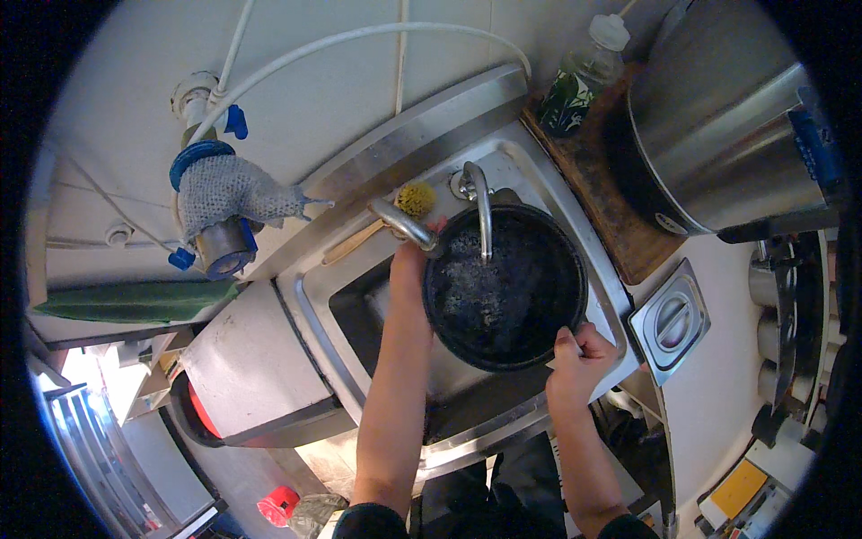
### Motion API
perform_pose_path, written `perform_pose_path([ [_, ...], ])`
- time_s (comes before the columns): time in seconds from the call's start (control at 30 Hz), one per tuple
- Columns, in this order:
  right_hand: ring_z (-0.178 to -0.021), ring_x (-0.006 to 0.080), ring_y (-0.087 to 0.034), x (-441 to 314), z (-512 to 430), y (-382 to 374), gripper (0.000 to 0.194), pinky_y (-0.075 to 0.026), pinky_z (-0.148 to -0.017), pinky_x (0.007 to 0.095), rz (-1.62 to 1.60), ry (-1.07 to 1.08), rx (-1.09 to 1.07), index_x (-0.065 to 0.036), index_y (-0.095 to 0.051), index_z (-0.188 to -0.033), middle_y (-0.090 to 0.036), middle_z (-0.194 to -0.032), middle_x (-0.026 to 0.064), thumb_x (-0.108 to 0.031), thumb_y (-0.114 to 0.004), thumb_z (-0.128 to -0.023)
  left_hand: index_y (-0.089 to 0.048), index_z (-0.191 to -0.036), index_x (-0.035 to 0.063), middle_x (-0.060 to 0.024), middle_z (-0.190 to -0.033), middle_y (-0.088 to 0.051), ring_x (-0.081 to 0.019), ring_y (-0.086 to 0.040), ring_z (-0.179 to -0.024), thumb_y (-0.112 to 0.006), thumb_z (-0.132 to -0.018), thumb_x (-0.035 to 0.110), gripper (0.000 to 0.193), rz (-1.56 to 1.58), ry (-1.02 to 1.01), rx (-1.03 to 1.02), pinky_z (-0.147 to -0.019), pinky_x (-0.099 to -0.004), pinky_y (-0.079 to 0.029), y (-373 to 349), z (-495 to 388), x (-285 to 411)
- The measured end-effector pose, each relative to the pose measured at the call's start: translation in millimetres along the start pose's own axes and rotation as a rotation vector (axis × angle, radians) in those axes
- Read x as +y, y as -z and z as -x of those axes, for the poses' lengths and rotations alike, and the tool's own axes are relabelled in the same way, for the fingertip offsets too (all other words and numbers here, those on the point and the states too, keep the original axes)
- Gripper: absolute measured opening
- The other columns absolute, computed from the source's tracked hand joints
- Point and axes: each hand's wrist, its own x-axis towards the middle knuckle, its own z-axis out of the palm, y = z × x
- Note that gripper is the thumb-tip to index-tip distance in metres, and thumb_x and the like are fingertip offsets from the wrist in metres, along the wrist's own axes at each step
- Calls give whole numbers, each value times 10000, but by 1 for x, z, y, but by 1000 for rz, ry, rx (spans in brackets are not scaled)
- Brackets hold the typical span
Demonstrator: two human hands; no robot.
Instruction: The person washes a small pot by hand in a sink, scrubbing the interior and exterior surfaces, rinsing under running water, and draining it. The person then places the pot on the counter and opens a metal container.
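A round black pot (539, 269) is held over the stainless steel sink (465, 384). A curved tap spout (485, 215) reaches over it, and the dark inside looks wet with pale, bubbly patches. My right hand (580, 360) grips the pot at its near right side, thumb on top. At the opposite side, my left hand (408, 255) holds the pot near its rim; a second, thicker metal spout (404, 222) hides most of its fingers. Behind that spout lies a wooden-handled brush (415, 200) with yellow bristles, on the sink's back ledge.
A large steel pot (720, 135) and a bottle (579, 87) stand on a wooden board (623, 242) at right. A steel container lid (672, 323) lies beside the sink. At left, a cloth-wrapped valve (225, 192) with blue handles juts from the wall.
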Motion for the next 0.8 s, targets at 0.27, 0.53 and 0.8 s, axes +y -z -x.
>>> perform_pose_path([
  [0.27,-572,117,-328,3,3,18,350,-267,-524,281,2,30,-13,-38,-309,-536,-359,-590,12,32,-635,-643,-490,-1167,-7,-114,-1175,-552,-248,-506,-1121,-490,-925,199,318,-491,-27,334,-956,-378,-395,-10,10,15],
  [0.53,-555,143,-324,10,31,49,358,-275,-534,297,163,98,-57,-41,-304,-530,-347,-547,31,-45,-650,-623,-462,-1227,55,-170,-1255,-443,-343,-440,-1122,-676,-765,219,535,-2088,-781,-429,-921,-433,-406,-48,141,-20],
  [0.8,-513,164,-295,17,63,68,389,-318,-642,285,100,-52,-39,-51,-264,-508,-337,-497,36,-21,-639,-606,-430,-1297,143,-149,-1294,-423,-382,-433,-1163,-690,-737,396,668,-2380,-122,-625,-848,-452,-500,-55,152,-48],
])
